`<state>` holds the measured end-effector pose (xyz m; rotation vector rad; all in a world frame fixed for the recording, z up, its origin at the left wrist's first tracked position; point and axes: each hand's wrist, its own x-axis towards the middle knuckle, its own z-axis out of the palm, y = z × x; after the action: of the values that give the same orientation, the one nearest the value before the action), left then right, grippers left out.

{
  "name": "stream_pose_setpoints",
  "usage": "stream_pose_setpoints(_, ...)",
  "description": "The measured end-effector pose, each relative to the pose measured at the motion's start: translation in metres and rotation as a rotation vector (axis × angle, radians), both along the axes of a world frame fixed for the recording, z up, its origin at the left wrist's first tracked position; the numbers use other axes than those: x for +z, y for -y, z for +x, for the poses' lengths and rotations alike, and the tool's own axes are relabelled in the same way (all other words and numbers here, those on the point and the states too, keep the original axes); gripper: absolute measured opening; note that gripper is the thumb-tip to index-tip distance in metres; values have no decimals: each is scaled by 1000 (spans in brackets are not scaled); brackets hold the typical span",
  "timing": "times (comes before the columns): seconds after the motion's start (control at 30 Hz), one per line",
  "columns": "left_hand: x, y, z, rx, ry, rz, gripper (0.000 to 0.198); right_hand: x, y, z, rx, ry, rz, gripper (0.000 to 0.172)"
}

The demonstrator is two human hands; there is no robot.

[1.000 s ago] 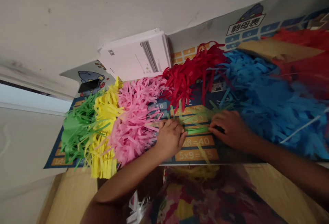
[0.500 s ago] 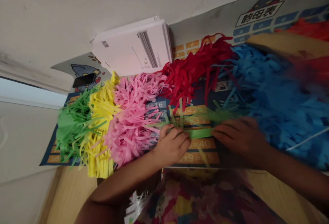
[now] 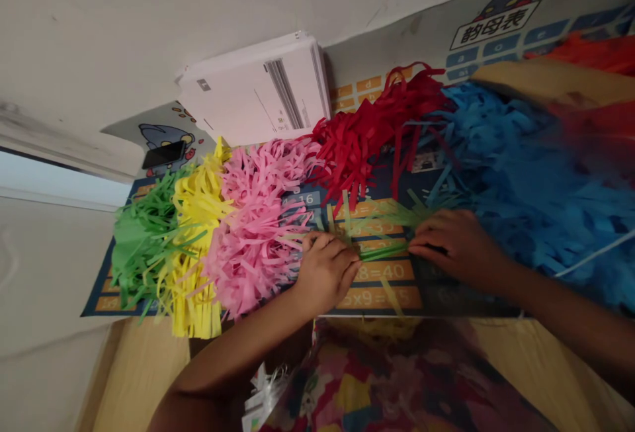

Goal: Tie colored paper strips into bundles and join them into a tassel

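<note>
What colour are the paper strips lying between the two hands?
Green. The paper strips show best in the head view.

One head-worn camera looks forward and steeply down from close above the tabletop (image 3: 149,366), both hands at frame centre, a wall filling the upper left.

The green strips (image 3: 384,251) and the ruffled pink (image 3: 253,220), yellow (image 3: 196,220), red (image 3: 367,131) and blue heaps (image 3: 536,180) are thin matt paper on a smooth, faintly glossy printed mat (image 3: 381,296), the near desk (image 3: 143,366) is pale smooth wood, and the far white box (image 3: 258,91) is smooth card.
</note>
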<state>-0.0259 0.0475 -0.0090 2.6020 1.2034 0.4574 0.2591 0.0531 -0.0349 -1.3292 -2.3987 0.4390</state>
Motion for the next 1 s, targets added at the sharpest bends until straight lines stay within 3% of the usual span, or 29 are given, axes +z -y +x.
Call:
stream_pose_setpoints(0.17,-1,-1,5,65,-2,-60,22,3,-3,-6,-54,29,-34,25)
stream_pose_setpoints(0.47,-5,-6,10,93,-84,-14,16,9,-6,-16,-124,144,20,17)
stream_pose_setpoints(0.6,-3,-5,7,-54,-71,144,14,17,0,-21,79,108,256,16)
stream_pose_setpoints(0.73,2,-2,11,-229,-184,332,18,23,6,-28,270,112,433,19)
stream_pose_setpoints(0.83,4,-2,19,-232,-208,373,23,22,5,-32,302,183,474,22)
stream_pose_setpoints(1.0,1,-6,28,-193,-203,408,24,15,-4,-37,212,146,452,23)
